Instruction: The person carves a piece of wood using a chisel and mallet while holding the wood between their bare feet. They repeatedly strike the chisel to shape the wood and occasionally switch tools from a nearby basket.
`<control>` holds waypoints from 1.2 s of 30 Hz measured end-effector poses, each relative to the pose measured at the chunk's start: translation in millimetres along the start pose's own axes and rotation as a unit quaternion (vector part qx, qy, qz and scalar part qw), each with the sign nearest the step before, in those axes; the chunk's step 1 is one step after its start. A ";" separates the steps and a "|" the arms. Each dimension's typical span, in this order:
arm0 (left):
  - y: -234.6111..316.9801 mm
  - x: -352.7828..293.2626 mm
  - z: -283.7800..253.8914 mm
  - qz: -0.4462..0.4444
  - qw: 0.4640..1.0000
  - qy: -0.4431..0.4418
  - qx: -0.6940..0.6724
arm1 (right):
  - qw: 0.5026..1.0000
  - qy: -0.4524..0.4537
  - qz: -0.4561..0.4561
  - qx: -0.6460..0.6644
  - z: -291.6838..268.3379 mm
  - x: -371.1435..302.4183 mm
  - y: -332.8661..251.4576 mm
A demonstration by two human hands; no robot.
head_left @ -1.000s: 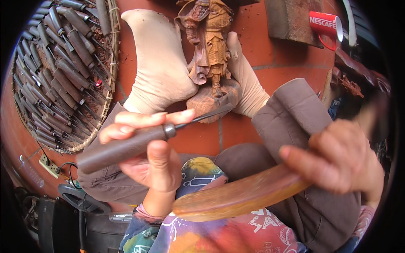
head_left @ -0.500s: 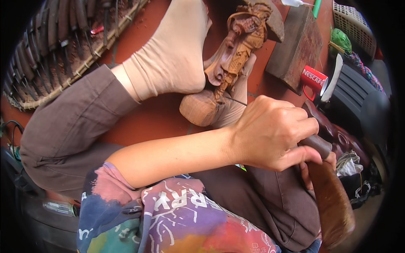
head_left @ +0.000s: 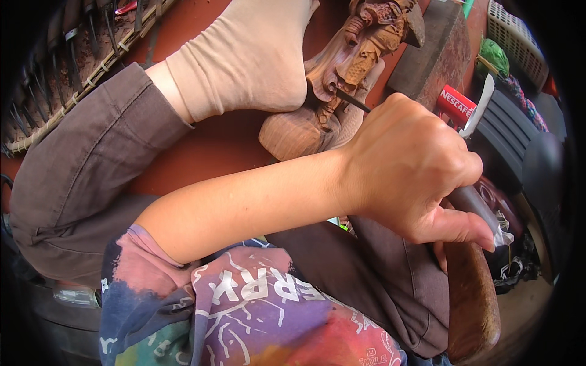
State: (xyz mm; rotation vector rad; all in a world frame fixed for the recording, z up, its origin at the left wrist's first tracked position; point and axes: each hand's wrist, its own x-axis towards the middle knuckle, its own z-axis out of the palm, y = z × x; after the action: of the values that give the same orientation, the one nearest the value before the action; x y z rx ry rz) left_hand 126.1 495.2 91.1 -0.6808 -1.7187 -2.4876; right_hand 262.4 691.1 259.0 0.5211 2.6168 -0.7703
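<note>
My left hand (head_left: 415, 168) is closed around a chisel, its dark handle (head_left: 475, 206) sticking out past the thumb. The thin chisel blade (head_left: 354, 102) reaches up-left, its tip at the lower folds of a carved wooden figure (head_left: 360, 70). That figure lies tilted, its rough rounded base (head_left: 290, 135) toward me, between my socked feet. Below the chisel handle is a brown wooden mallet (head_left: 473, 299). My right hand (head_left: 440, 254) shows only as a bit of finger beside the mallet, mostly hidden behind the left; its grip is on the mallet.
A woven tray (head_left: 91, 79) of several carving tools lies far left. My socked foot (head_left: 244, 67) borders the carving. At the right are a wooden block (head_left: 430, 52), a red mug (head_left: 456, 105), a dark ridged plastic piece (head_left: 510, 125) and a pale basket (head_left: 517, 46).
My left hand has moved up with the chisel, bringing its blade onto the figure's lower folds. The mallet sits slightly further left, and the whole view has shifted.
</note>
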 end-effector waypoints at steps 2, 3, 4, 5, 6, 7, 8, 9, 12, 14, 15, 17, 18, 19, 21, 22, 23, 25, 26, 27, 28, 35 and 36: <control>-1.0 -0.5 1.2 0.002 1.000 0.008 -0.008 | 1.000 0.004 0.000 -0.003 -0.2 -0.5 -1.4; -1.6 -0.6 1.7 0.003 1.000 0.012 -0.012 | 1.000 0.006 0.000 -0.004 0.2 0.0 -2.5; -2.6 -1.2 1.7 0.003 1.000 0.006 -0.013 | 1.000 0.009 0.001 -0.005 -0.1 -1.5 -1.8; -3.1 -1.5 0.2 0.003 1.000 0.000 -0.013 | 1.000 0.011 -0.002 -0.007 -0.3 -0.3 -2.6; -3.5 -1.3 -0.9 0.003 1.000 -0.005 -0.013 | 1.000 0.012 -0.002 -0.009 0.1 0.3 -2.9; -4.1 -0.8 -1.5 0.006 1.000 -0.003 -0.012 | 1.000 0.014 -0.003 -0.012 0.0 1.0 -3.9; -4.8 -0.2 -2.0 0.009 1.000 0.000 -0.012 | 1.000 0.015 -0.005 -0.014 -0.3 2.6 -5.1; -5.6 0.4 -2.5 0.012 1.000 0.002 -0.012 | 1.000 0.018 -0.008 -0.020 -2.1 3.9 -7.5; -9.4 2.2 -2.7 0.024 1.000 0.009 -0.009 | 0.999 0.026 -0.019 -0.036 -1.5 8.0 -13.2; -8.8 2.5 -2.1 0.021 0.999 0.032 -0.014 | 0.997 0.032 -0.033 -0.055 -4.4 13.2 -17.1; -7.9 2.7 -1.4 0.020 0.999 0.043 -0.012 | 0.997 0.035 -0.045 -0.059 -4.7 17.2 -18.8; -11.1 5.4 2.9 0.007 0.997 0.080 -0.021 | 0.994 0.047 -0.062 -0.080 -5.7 27.4 -27.1; -11.8 6.3 2.5 -0.002 0.995 0.090 -0.030 | 0.991 0.052 -0.069 -0.099 -6.7 31.7 -34.1; -11.7 7.4 2.5 -0.012 0.994 0.100 -0.039 | 0.988 0.057 -0.073 -0.120 -7.2 33.4 -39.8; -13.3 12.3 4.7 -0.023 0.990 0.132 -0.048 | 0.984 0.065 -0.077 -0.150 -8.5 39.4 -47.4; -15.2 13.4 4.4 -0.025 0.989 0.137 -0.042 | 0.983 0.073 -0.079 -0.146 -9.6 41.7 -51.1; -16.0 13.8 4.2 -0.027 0.989 0.140 -0.036 | 0.984 0.081 -0.080 -0.139 -8.5 40.7 -53.8; -17.6 15.5 5.9 -0.042 0.985 0.153 -0.064 | 0.988 0.109 -0.086 -0.061 -1.3 41.5 -56.8; -17.9 17.0 4.3 -0.043 0.984 0.156 -0.069 | 0.987 0.121 -0.081 -0.074 1.9 46.5 -60.9; -17.1 17.7 3.7 -0.046 0.983 0.160 -0.074 | 0.984 0.132 -0.077 -0.087 4.1 52.0 -64.7; -15.4 17.3 3.2 -0.044 0.984 0.162 -0.067 | 0.984 0.126 -0.072 -0.103 2.6 52.4 -66.6; -3.8 13.6 9.1 -0.070 0.986 0.149 -0.021 | 0.984 0.076 -0.076 -0.140 -5.3 48.0 -37.5; 6.1 14.0 7.9 -0.065 0.987 0.144 0.019 | 0.986 0.090 -0.083 -0.114 -4.1 41.1 -36.8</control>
State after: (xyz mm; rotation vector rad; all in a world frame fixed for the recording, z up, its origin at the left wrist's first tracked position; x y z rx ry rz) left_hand 117.7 502.9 104.0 -0.1954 -1.7441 -2.4774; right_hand 209.6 674.7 260.4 0.3221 2.8963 -0.4807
